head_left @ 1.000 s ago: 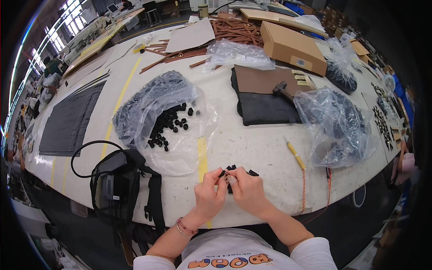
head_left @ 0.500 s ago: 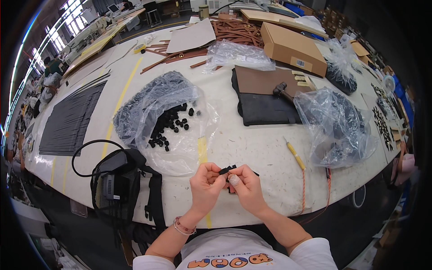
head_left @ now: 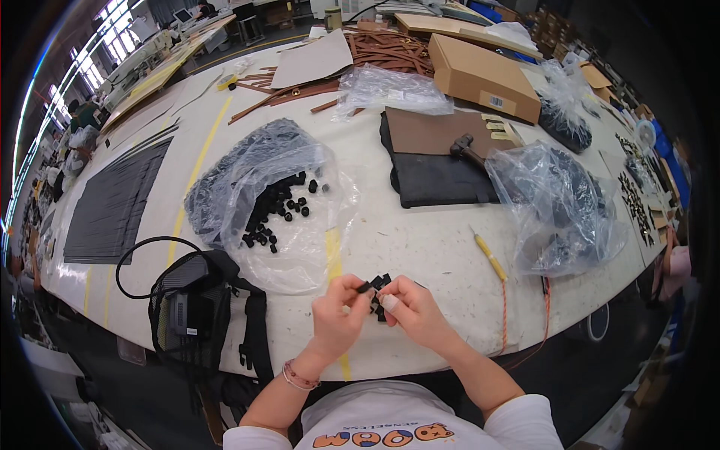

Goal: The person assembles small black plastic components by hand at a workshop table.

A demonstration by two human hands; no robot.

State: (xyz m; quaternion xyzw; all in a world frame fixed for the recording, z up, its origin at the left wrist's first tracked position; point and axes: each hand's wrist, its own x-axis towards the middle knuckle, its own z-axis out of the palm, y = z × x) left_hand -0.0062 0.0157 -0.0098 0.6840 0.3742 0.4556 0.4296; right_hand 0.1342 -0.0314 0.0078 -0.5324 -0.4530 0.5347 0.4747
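At the near middle of the table, my left hand [head_left: 337, 309] is closed in a pinch on a small black piece [head_left: 364, 287]. Close beside it, my right hand [head_left: 414, 309] has its thumb and index finger together at some black parts [head_left: 380, 282]; the thumb tip has a pale covering. More black bits show between and below the fingers, and their exact kind is too small to make out. Ahead and to the left, an open clear plastic bag [head_left: 300, 262] spills many small black pieces [head_left: 289, 202] like cord stoppers onto its film.
A yellow-handled awl-like tool [head_left: 490, 256] with an orange cord lies to the right. Beyond are a hammer [head_left: 466, 148], black and brown sheets, a clear bag [head_left: 555, 217] and a cardboard box [head_left: 484, 79]. Left stand a black mesh bag [head_left: 195, 300] and dark strips [head_left: 116, 202].
My hands have drawn slightly apart, so a gap shows between the black piece at my left fingertips and the parts at my right. The view has shifted a little.
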